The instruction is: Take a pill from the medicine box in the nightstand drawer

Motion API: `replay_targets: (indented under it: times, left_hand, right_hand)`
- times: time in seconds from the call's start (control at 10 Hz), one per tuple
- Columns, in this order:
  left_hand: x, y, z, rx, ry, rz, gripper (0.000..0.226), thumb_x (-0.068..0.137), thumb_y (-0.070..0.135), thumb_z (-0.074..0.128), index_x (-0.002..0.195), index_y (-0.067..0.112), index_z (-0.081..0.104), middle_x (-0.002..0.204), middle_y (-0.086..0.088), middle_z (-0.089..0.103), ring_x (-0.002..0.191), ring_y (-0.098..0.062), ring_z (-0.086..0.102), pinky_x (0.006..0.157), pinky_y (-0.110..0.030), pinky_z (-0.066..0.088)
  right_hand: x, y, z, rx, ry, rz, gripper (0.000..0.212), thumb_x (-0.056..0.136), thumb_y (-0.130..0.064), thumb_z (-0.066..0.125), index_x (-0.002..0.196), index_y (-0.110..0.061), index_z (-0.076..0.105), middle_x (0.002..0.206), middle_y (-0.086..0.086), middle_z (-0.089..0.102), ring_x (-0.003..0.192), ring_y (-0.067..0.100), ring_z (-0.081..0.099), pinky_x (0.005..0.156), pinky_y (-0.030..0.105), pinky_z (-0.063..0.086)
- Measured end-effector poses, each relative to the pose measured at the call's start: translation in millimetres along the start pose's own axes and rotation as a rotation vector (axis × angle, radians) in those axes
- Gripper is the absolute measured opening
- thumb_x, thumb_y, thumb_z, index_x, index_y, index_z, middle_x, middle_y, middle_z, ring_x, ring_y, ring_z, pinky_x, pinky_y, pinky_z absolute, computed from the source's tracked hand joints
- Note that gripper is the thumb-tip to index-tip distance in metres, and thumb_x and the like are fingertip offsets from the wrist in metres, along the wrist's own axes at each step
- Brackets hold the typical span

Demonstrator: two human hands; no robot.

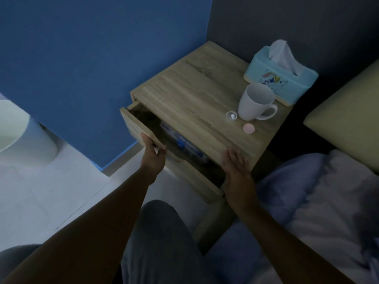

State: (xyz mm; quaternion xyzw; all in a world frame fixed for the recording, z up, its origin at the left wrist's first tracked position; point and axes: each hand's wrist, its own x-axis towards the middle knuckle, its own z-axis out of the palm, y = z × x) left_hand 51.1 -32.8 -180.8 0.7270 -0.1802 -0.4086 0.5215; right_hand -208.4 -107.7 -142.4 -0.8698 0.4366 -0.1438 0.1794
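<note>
The wooden nightstand [190, 95] has its top drawer [133, 124] partly pulled out. My left hand [152, 155] grips the drawer's front panel, thumb inside and fingers outside. Inside the drawer lies a clear medicine box [180, 140] with blue parts, half hidden under the top. My right hand [238, 171] rests flat, fingers spread, on the nightstand's front right corner. A small clear cup [231, 115] with a white pill in it stands on the top, with a pink lid [248, 128] near it.
A white mug [256, 102] and a light blue tissue box [281, 72] stand at the back right of the top. A bed with white bedding [328, 201] lies to the right. A blue wall [82, 68] and a white bin [24, 136] are to the left.
</note>
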Motion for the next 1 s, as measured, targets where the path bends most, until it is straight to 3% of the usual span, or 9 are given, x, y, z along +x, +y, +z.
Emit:
replay_targets:
  times: [0.2,0.3,0.5,0.7,0.8,0.9,1.0]
  left_hand:
    - [22.6,18.5,28.7,-0.008,0.004,0.021,0.088,0.095,0.012,0.053,0.153,0.040,-0.008,0.160,-0.005,0.027,0.144,-0.030,0.030,0.111,-0.058,0.037]
    - [31.8,21.4,38.3,-0.046,-0.011,0.002,0.094,0.095,0.006,0.051,0.152,0.042,-0.015,0.164,-0.001,0.018,0.148,-0.028,0.022,0.114,-0.055,0.033]
    - [39.0,23.4,46.4,-0.072,-0.003,-0.011,0.102,0.091,-0.004,0.051,0.151,0.044,-0.015,0.163,-0.002,0.020,0.149,-0.026,0.020,0.116,-0.050,0.031]
    - [37.8,24.6,21.0,-0.092,-0.123,-0.072,0.093,0.094,0.010,0.059,0.151,0.049,-0.003,0.165,-0.002,0.013,0.147,-0.027,0.028,0.101,-0.047,0.049]
    - [26.4,29.4,-1.6,0.141,-0.169,-0.066,0.075,0.097,0.022,0.055,0.156,0.033,0.009,0.163,-0.002,0.022,0.145,-0.028,0.032,0.100,-0.043,0.047]
    - [2.4,43.6,-10.0,0.451,-0.164,0.015,0.065,0.099,0.039,0.048,0.156,0.023,0.021,0.160,-0.004,0.032,0.144,-0.025,0.034,0.112,-0.041,0.032]
    - [-30.5,71.4,-6.6,0.633,-0.183,0.165,0.059,0.100,0.043,0.043,0.153,0.021,0.032,0.156,-0.009,0.038,0.142,-0.028,0.037,0.113,-0.040,0.030]
  right_hand:
    - [0.0,-6.7,-1.8,-0.006,0.006,0.010,0.062,0.088,0.013,0.052,0.147,-0.001,0.041,0.157,0.018,0.034,0.148,0.037,0.026,0.122,0.052,0.019]
    - [0.0,-7.3,-2.0,-0.028,0.005,0.000,0.068,0.083,0.015,0.056,0.147,0.000,0.041,0.157,0.018,0.034,0.148,0.038,0.026,0.122,0.051,0.018]
    - [0.0,-9.5,-2.5,-0.062,-0.007,0.003,0.072,0.083,0.015,0.060,0.149,-0.002,0.038,0.159,0.016,0.033,0.149,0.034,0.023,0.123,0.049,0.019]
    - [2.5,-8.7,-7.8,-0.039,-0.089,0.019,0.066,0.092,0.008,0.052,0.153,-0.007,0.030,0.163,0.010,0.022,0.153,0.027,0.012,0.126,0.039,0.006]
    - [9.4,-11.1,-17.8,-0.055,-0.153,0.033,0.054,0.101,-0.004,0.043,0.154,-0.008,0.030,0.164,0.009,0.021,0.154,0.026,0.011,0.126,0.036,0.007]
    - [20.4,-13.7,-30.8,-0.103,-0.249,0.016,0.049,0.105,-0.014,0.036,0.153,-0.009,0.032,0.164,0.008,0.022,0.153,0.024,0.013,0.124,0.033,0.010]
    - [20.5,-22.1,-52.4,-0.106,-0.324,-0.018,0.054,0.100,-0.007,0.042,0.153,-0.010,0.031,0.165,0.007,0.018,0.153,0.022,0.013,0.123,0.033,0.017]
